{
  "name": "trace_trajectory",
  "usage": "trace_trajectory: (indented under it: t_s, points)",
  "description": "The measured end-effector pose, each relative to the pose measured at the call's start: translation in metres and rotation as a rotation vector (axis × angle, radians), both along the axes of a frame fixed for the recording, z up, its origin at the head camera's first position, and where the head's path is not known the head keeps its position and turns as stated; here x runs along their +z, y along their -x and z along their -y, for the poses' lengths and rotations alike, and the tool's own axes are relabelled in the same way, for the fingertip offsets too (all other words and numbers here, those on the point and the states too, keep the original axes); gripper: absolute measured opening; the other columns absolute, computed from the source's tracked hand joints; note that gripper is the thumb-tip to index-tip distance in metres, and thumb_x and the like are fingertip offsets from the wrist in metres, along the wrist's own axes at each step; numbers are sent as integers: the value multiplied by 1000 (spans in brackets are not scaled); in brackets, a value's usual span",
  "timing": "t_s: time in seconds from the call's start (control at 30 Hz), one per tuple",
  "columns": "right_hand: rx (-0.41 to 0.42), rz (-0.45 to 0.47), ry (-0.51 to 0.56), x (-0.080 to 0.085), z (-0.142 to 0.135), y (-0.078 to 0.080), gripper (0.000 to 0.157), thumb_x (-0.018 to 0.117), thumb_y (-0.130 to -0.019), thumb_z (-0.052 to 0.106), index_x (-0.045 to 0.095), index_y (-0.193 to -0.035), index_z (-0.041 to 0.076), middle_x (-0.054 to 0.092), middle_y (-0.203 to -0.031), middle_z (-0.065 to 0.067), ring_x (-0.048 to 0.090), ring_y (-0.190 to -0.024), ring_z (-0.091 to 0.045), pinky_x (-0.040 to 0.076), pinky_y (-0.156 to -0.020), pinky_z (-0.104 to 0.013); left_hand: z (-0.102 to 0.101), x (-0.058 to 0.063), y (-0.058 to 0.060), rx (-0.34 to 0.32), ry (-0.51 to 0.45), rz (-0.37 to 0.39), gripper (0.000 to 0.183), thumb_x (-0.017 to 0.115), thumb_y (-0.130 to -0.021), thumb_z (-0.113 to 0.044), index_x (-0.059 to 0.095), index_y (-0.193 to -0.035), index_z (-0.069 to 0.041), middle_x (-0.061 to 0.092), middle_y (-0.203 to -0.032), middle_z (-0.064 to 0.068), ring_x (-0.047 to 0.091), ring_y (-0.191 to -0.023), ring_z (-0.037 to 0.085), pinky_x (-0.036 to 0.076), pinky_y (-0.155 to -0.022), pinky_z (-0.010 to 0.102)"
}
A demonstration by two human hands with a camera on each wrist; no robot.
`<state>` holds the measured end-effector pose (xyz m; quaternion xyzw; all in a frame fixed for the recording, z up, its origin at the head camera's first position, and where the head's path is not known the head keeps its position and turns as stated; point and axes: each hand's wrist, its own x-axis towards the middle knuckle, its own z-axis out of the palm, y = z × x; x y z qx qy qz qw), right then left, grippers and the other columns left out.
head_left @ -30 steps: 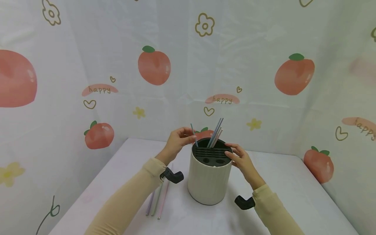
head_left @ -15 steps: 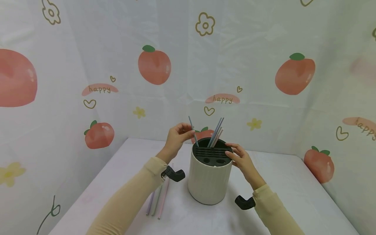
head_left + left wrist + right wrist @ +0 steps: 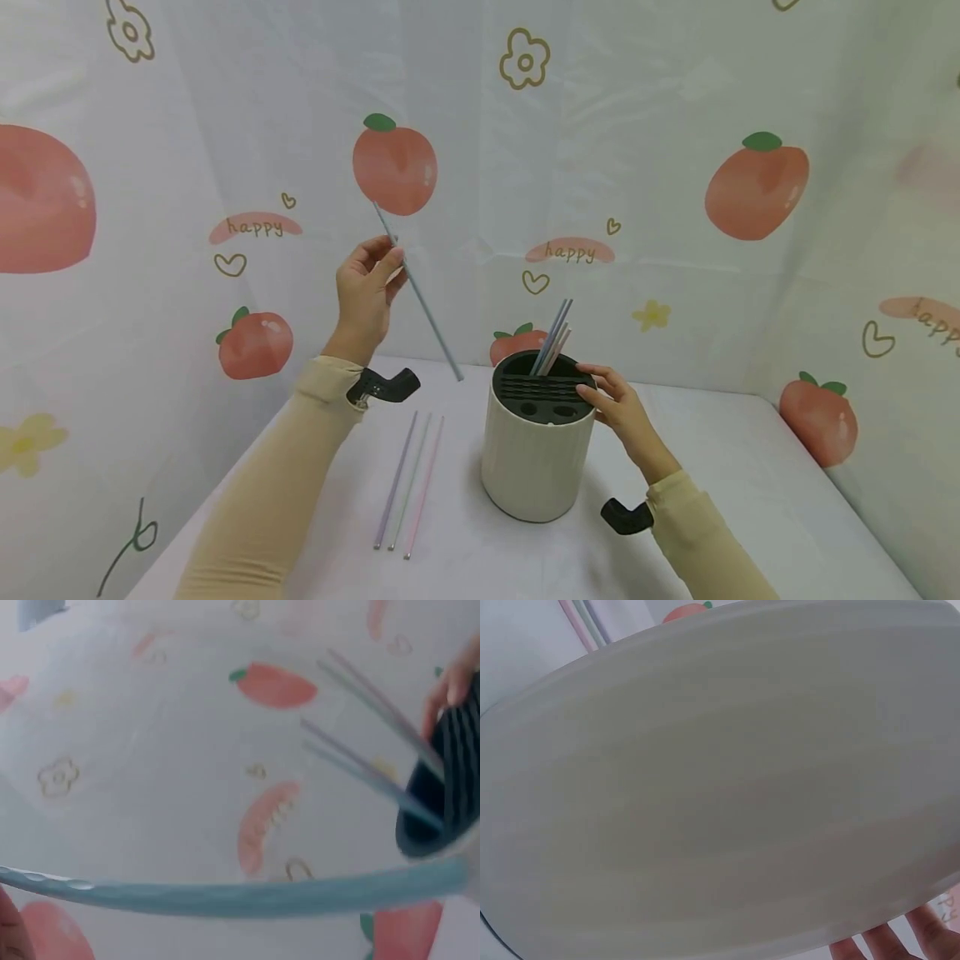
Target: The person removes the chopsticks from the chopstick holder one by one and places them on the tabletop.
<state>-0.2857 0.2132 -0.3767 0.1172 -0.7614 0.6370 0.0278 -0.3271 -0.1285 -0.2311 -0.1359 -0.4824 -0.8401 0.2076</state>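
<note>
View mostly filled by large off-white cylindrical container (image 3: 720, 780), blurred. Three fingers of the right hand (image 3: 887, 945) are seen at its right side, tips hidden behind. On the left, slim pink stick (image 3: 575, 625), pale green stick (image 3: 587, 624) and lavender stick (image 3: 597, 622) are partly shown, side by side. Red peach print with green leaf (image 3: 682, 612) is partly covered on the far side.

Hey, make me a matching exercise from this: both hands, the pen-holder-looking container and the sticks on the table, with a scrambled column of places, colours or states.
Column one
1. container
2. left hand
3. three sticks
4. right hand

Column two
A. lying side by side on the table
B. touching the container's top edge
C. whitish outside, black on top
D. pinching a light-blue stick in the air

Right pairs: 1-C, 2-D, 3-A, 4-B.
</note>
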Motion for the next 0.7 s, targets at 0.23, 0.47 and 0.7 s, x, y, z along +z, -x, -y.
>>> trace_trajectory:
  t_s: [0.23,0.47,0.7]
  points:
    - [-5,4,3,1,0,0,47,57,-98,22,44,-140,6,48,-137,-18,59,-103,-2,45,-100,-46,42,-56,17,-25,267,277,17,62,-94,-5,59,-110,-3,59,-90,-7,59,-82,5,53,-71,16]
    - [-15,5,-10,2,1,-2,47,57,-98,24,44,-140,6,47,-138,-19,58,-103,-2,45,-100,-45,70,-143,19,-51,615,496,40,60,-96,-9,50,-129,11,59,-95,-5,56,-85,5,53,-75,18]
    - [-21,6,-14,2,1,-2,46,58,-98,23,44,-139,6,48,-137,-20,59,-102,-3,48,-97,-40,73,-199,13,-31,775,644,34,61,-93,-5,57,-123,12,66,-103,11,62,-91,17,53,-71,21]
